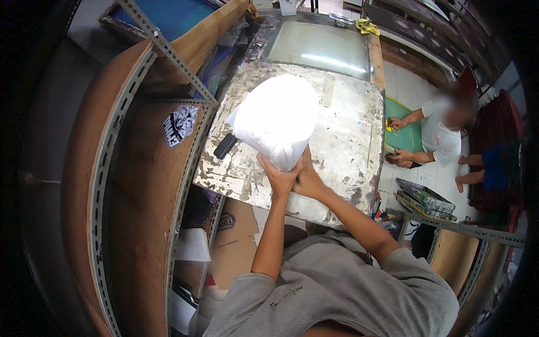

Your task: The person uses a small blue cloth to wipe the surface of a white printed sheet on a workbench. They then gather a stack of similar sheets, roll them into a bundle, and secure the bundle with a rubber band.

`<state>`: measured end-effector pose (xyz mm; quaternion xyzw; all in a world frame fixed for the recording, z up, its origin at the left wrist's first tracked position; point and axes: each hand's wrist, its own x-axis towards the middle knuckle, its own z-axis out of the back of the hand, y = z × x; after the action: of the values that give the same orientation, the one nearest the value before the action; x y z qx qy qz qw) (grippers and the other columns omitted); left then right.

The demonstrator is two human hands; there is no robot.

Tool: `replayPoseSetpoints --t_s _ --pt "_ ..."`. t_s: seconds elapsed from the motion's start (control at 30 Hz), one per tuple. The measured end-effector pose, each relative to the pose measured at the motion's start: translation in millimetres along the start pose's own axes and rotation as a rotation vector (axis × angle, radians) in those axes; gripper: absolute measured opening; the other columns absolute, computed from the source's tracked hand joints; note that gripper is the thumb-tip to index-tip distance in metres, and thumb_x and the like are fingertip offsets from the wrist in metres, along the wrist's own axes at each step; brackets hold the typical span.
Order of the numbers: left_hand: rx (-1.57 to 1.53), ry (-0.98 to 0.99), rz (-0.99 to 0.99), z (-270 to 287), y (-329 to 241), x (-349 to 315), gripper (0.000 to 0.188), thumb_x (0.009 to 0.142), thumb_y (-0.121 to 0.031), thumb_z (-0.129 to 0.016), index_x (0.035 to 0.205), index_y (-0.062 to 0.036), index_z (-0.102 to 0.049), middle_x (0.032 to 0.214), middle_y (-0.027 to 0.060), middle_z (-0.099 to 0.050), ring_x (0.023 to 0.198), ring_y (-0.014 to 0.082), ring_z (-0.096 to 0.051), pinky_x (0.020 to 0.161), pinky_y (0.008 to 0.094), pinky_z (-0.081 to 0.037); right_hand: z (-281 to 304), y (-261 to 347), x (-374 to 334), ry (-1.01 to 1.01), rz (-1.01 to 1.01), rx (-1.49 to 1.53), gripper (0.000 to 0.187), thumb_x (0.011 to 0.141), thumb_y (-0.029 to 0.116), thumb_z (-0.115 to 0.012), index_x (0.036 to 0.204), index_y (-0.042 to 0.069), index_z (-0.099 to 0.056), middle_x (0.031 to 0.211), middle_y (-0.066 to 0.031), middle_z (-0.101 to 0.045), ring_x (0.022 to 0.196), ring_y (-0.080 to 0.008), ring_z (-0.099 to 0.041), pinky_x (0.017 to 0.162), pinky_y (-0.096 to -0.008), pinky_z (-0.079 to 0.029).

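A bulging white bundle (pixel 278 112), which looks like cloth stretched over a rounded form, rests on the paint-stained table (pixel 348 151). Overexposure washes out its upper surface, and whatever is inside is hidden. Folds draw together at its near end. There my left hand (pixel 277 176) grips the gathered material from the left, fingers partly under it. My right hand (pixel 307 175) closes on the same gathered end from the right, touching the left hand; most of its fingertips are hidden. Left of the bundle lies a small black oblong object (pixel 225 146), touched by neither hand.
Beyond the table's stained part is a glass panel (pixel 320 48) with a yellow cloth (pixel 366 26) near its far corner. A metal-framed wooden shelf (pixel 140 196) stands close on my left. To the right, a co-worker (pixel 441 129) handles something yellow over a green screen (pixel 403 126).
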<state>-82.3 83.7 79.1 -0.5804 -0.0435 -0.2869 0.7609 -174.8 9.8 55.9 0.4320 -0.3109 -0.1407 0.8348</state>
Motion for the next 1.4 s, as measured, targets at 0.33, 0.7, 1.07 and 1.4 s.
replayPoseSetpoints --t_s 0.33,0.7,1.07,1.4 --pt "-0.070 0.017 0.079 7.2 -15.1 7.4 0.115 0.066 -0.029 -0.096 0.146 0.0099 -0.023 0.136 0.0319 -0.044 0.127 0.0430 -0.049 0.104 0.0523 -0.043 154.0 201.2 213.7 -0.005 0.485 -0.432 0.077 0.088 0.066 -0.062 0.148 0.017 -0.056 0.162 -0.0231 -0.037 0.145 -0.0497 -0.038 0.119 -0.0633 -0.028" --pt "-0.145 -0.027 0.127 -3.5 -23.1 12.4 0.124 0.071 -0.041 -0.095 0.152 0.0120 -0.018 0.146 0.0340 -0.035 0.137 0.0473 -0.040 0.112 0.0545 -0.037 99.3 186.6 232.1 0.365 0.407 -0.777 0.120 0.067 0.105 -0.036 0.156 0.025 -0.046 0.162 -0.0171 -0.040 0.149 -0.0444 -0.035 0.116 -0.0712 -0.023" --pt "-0.180 0.083 0.209 1.6 -1.9 2.6 0.117 0.078 -0.038 -0.092 0.151 0.0149 -0.016 0.152 0.0344 -0.033 0.141 0.0444 -0.039 0.119 0.0513 -0.030 184.0 214.9 196.5 0.048 0.232 -0.409 0.080 0.100 0.065 -0.047 0.158 0.010 -0.039 0.164 -0.0278 -0.030 0.153 -0.0409 -0.027 0.122 -0.0597 -0.025" --pt "-0.100 0.115 0.215 9.4 -21.8 7.1 0.124 0.082 -0.041 -0.089 0.154 0.0148 -0.005 0.156 0.0375 -0.026 0.145 0.0462 -0.031 0.122 0.0535 -0.025 120.2 101.9 -154.7 -0.310 -0.501 -0.054 0.020 0.102 0.014 -0.064 0.115 0.000 -0.068 0.106 -0.0085 -0.072 0.100 -0.0132 -0.067 0.090 -0.0300 -0.052"
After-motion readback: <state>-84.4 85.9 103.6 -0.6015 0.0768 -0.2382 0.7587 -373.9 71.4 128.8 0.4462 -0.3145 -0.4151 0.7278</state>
